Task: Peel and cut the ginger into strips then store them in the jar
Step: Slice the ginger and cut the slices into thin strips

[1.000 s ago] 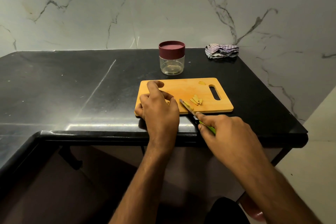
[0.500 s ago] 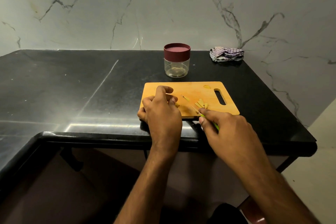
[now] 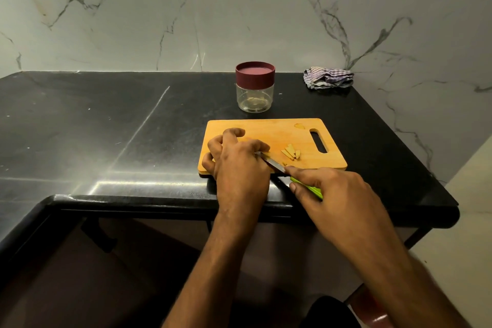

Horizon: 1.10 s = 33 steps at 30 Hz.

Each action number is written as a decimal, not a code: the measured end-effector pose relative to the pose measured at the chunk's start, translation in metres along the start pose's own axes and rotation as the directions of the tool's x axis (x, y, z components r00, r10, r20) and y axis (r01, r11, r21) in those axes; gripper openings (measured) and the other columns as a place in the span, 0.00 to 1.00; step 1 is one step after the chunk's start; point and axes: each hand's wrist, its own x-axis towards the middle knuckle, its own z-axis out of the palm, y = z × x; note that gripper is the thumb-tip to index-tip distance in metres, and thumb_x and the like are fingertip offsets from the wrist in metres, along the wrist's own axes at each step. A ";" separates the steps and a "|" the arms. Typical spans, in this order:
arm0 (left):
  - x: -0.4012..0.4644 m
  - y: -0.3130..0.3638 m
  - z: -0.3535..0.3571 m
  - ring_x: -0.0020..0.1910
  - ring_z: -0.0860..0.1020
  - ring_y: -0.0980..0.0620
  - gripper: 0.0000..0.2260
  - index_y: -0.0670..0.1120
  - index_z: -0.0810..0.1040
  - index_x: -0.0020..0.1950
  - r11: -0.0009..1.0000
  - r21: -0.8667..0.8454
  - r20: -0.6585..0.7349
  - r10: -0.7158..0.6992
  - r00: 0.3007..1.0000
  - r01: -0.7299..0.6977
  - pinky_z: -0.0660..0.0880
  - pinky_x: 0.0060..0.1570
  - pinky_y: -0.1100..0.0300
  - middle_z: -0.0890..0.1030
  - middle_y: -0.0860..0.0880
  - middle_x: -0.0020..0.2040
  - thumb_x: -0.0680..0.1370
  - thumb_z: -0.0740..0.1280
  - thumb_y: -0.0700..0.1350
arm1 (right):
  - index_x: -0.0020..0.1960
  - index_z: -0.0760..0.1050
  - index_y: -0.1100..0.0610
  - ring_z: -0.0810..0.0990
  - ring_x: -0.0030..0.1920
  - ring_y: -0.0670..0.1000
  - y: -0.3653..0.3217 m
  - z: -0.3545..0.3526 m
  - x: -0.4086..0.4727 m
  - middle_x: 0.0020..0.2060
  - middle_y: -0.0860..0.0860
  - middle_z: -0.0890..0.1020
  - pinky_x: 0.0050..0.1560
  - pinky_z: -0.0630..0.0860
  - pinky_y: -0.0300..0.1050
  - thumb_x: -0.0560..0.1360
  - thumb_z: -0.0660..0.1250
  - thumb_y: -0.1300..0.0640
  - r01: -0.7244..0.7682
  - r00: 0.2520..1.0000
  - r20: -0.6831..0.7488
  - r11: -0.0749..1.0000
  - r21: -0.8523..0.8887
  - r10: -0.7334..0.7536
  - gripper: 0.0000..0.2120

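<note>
A wooden cutting board [image 3: 282, 130] lies near the front edge of the black counter. My left hand [image 3: 239, 162] rests on its left part with fingers curled down over a piece of ginger that stays hidden beneath them. My right hand [image 3: 335, 194] grips a green-handled knife [image 3: 306, 186]; its blade [image 3: 271, 164] lies against my left fingers. Several cut ginger strips [image 3: 291, 153] lie on the board to the right of the blade. A small piece of ginger [image 3: 300, 126] sits near the board's handle slot. The clear jar [image 3: 254, 86] with a maroon lid stands behind the board.
A crumpled striped cloth [image 3: 328, 80] lies at the back right corner of the black counter [image 3: 106, 128]. A marble wall rises behind. The counter ends just right of the board and drops to a pale floor [image 3: 474, 194].
The knife blade has moved left from beside the cut strips to my left fingers. My left hand has stayed on the board's left part. The camera has shifted slightly.
</note>
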 end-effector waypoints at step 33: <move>-0.002 0.000 -0.002 0.69 0.60 0.52 0.05 0.56 0.84 0.53 0.996 -0.066 -0.054 -0.063 0.997 0.060 0.56 0.67 0.49 0.71 0.57 0.61 0.79 0.70 0.50 | 0.69 0.70 0.39 0.76 0.47 0.44 0.006 -0.003 -0.010 0.52 0.46 0.82 0.39 0.70 0.35 0.80 0.57 0.43 -0.066 0.994 -0.078 0.996 0.062 0.071 0.18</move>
